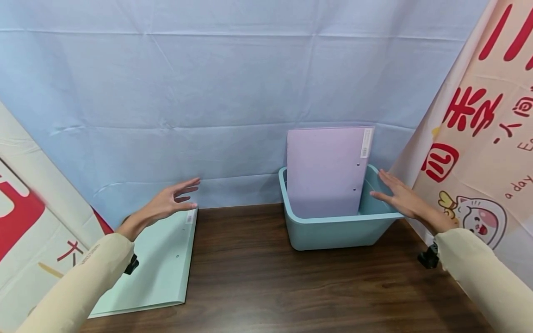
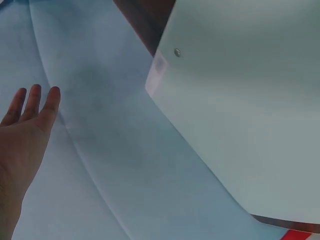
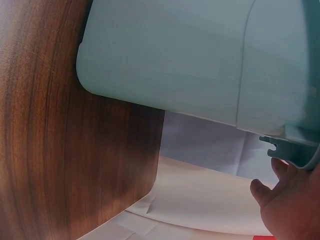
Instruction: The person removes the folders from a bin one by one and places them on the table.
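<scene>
My left hand [image 1: 168,201] hovers over the far end of a pale green folder [image 1: 166,259], fingers apart and nothing between them. In the left wrist view the same folder [image 2: 240,110] shows its label and a rivet, with the hand [image 2: 25,140] to one side of it. A teal plastic bin [image 1: 333,233] stands to the right, and a lilac folder [image 1: 325,171] leans upright inside it. My right hand [image 1: 401,196] is at the bin's right rim, fingers extended and thumb spread. The right wrist view shows the fingertips right by the rim of the bin [image 3: 170,55].
A dark wooden table [image 1: 237,259] carries the folder and bin. Behind it hangs a light blue cloth [image 1: 233,92]. Printed cloths with red characters flank it, one at the right [image 1: 479,152] and one at the left [image 1: 33,222].
</scene>
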Available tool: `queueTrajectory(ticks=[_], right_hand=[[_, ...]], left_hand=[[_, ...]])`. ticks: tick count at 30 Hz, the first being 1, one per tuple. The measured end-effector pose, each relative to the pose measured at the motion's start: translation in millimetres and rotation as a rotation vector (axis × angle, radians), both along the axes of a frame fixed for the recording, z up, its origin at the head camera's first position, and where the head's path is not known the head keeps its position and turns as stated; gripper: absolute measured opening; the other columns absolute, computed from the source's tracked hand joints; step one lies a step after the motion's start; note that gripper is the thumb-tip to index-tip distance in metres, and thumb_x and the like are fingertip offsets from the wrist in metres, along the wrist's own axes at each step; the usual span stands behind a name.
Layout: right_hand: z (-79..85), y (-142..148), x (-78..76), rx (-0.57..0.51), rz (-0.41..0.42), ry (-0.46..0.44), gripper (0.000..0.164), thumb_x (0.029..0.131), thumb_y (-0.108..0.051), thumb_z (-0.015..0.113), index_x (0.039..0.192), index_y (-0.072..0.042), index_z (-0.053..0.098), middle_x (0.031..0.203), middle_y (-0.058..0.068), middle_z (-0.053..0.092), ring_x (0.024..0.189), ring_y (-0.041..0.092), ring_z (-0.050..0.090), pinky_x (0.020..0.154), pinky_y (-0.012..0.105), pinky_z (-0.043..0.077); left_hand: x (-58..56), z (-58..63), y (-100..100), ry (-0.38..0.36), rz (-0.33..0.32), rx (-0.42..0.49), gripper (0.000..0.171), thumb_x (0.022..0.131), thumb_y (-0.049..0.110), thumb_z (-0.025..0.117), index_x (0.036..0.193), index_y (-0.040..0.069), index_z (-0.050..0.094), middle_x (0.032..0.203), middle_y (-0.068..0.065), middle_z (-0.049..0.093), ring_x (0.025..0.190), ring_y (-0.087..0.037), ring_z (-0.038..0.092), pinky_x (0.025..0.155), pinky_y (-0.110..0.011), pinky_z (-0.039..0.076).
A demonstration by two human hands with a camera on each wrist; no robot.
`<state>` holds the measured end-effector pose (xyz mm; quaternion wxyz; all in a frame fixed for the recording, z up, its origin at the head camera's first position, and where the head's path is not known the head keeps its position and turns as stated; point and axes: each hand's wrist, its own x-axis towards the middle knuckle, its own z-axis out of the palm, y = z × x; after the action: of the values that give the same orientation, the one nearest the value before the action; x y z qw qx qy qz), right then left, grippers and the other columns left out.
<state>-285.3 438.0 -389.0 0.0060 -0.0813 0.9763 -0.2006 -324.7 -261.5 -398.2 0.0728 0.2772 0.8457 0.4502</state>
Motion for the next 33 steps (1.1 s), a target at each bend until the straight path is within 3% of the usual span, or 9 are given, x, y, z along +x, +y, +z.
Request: queueTrajectory(ticks=[16, 23, 33], right_hand=[[-0.5, 0.3, -1.2, -0.012, 0.02, 0.018, 0.096, 0.107, -0.054, 0.054, 0.169, 0.0, 0.003, 0.173, 0.031, 0.002, 0.157, 0.058, 0.005, 0.116, 0.083, 0.01], [-0.6, 1.8, -0.7, -0.02, 0.017, 0.015, 0.096, 0.107, -0.054, 0.053, 0.168, 0.001, 0.002, 0.173, 0.031, 0.0, 0.156, 0.058, 0.004, 0.115, 0.084, 0.008], [0.9, 0.4, 0.6, -0.023, 0.024, 0.013, 0.095, 0.108, -0.053, 0.052, 0.168, 0.0, 0.002, 0.173, 0.032, 0.0, 0.157, 0.058, 0.004, 0.115, 0.084, 0.008]], left_hand=[[-5.5, 4.4, 32.9, -0.007, -0.065, 0.077, 0.083, 0.099, 0.016, 0.077, 0.169, 0.018, 0.032, 0.173, -0.013, 0.031, 0.157, -0.034, 0.035, 0.123, -0.058, 0.035], [-7.2, 5.4, 49.7, 0.0, -0.081, 0.115, 0.081, 0.099, 0.018, 0.077, 0.167, 0.028, 0.034, 0.173, -0.012, 0.031, 0.156, -0.034, 0.036, 0.122, -0.061, 0.034], [-10.3, 4.9, 73.0, 0.012, -0.082, 0.139, 0.079, 0.099, 0.021, 0.078, 0.165, 0.034, 0.037, 0.172, -0.011, 0.034, 0.155, -0.029, 0.039, 0.123, -0.056, 0.036]])
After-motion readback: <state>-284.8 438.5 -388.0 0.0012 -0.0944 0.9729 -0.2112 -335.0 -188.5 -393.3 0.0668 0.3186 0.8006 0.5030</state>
